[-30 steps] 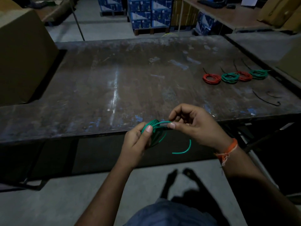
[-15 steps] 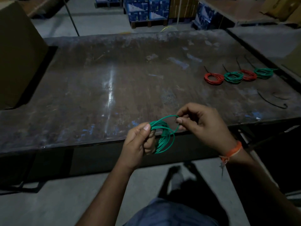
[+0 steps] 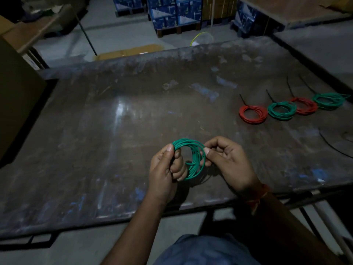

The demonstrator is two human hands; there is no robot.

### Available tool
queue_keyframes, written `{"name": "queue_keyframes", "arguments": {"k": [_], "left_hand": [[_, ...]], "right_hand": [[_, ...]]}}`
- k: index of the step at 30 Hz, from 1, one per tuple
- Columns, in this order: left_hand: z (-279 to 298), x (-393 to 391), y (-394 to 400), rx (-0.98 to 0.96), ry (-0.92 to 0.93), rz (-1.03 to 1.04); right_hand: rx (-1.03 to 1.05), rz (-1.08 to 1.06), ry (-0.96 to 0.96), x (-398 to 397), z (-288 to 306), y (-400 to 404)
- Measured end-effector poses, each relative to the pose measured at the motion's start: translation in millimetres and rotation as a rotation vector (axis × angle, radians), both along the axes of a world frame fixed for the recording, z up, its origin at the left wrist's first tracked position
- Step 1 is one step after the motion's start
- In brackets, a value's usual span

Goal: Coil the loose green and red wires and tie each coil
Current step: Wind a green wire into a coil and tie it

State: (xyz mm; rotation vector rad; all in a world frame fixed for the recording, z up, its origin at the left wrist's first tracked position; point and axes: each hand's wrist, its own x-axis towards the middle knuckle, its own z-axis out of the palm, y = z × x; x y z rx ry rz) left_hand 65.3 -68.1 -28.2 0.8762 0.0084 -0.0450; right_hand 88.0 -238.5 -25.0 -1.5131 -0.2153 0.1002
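A green coil (image 3: 191, 159) of thin wire is held above the near part of the table (image 3: 114, 131), between both hands. The left hand (image 3: 164, 169) grips its left side: thumb pressed on top of the strands, the other fingers curled through the ring. The right hand (image 3: 225, 159) pinches the right side between thumb and curled forefinger, the rest of its fingers folded in. An orange band (image 3: 257, 197) sits on the right wrist.

The tabletop is dark and worn, scratched, with blue paint flecks and a pale glare left of centre. On its far right lie four tied coils in a row, overlapping at the edges: a red coil (image 3: 253, 114) at the left, then a green one (image 3: 281, 110), a second red coil (image 3: 304, 108), and a farthest green coil (image 3: 327, 100). A thin black tie tail sticks up and away from each. Nearer the right edge lies a loose black tie (image 3: 330, 144).

A large cardboard box (image 3: 17, 111) stands at the table's left end. Beyond the far edge is a grey concrete floor with a flat piece of cardboard (image 3: 129, 51) and a yellow wire loop (image 3: 201, 38). Farther back, blue cartons (image 3: 172, 12) are stacked on pallets. A second table (image 3: 305, 14) shows at upper right. The room is dim.
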Motion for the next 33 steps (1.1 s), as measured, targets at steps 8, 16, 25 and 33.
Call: {"name": "queue_keyframes", "arguments": {"k": [8,16,25,33], "left_hand": [[-13.3,74.8,-38.4,-0.087,0.112,0.097],[-21.7,119.6,-71.0,-0.047,0.227,0.052],[-35.3,158.4,-90.2,0.326,0.286,0.240],[-57.3,157.5,-117.9,0.466,0.325,0.324]], "right_hand": [[-0.376,-0.037,-0.047,74.2,-23.1,-44.0],[-0.295,-0.022,0.027,111.7,-44.9,-38.3],[-0.264,-0.368,0.020,126.1,-52.9,-20.4],[-0.442,-0.599,-0.053,127.6,-80.2,-25.9]]}}
